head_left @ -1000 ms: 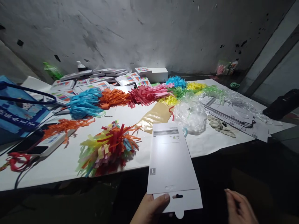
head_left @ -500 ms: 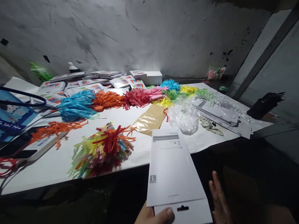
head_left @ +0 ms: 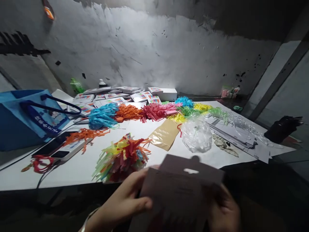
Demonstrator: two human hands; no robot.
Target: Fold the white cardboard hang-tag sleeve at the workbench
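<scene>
A flat box (head_left: 178, 196) with a hang-hole flap stands upright close to me, its near face in shadow. My left hand (head_left: 130, 199) grips its left side, thumb on the front. On the right edge, my right hand (head_left: 224, 209) is wrapped round the box, slightly blurred. Just beyond lies a multicolored bundle of paper strips (head_left: 125, 158) on the white-covered table (head_left: 79, 175). A brown envelope (head_left: 164, 133) and a clump of clear plastic (head_left: 196, 133) are behind the box.
Blue bag (head_left: 21, 122) at left, with a phone (head_left: 51, 145) and white device (head_left: 70, 150). Behind are blue strips (head_left: 103, 116), orange strips (head_left: 129, 112), red strips (head_left: 152, 112) and stacked boxes (head_left: 108, 96). Printed sheets (head_left: 241, 138) and a black bundle (head_left: 281, 129) are right.
The box has turned so its flap points up and its face is shaded. My right hand has come onto its right edge. The view has shifted left and up, showing more of the bag.
</scene>
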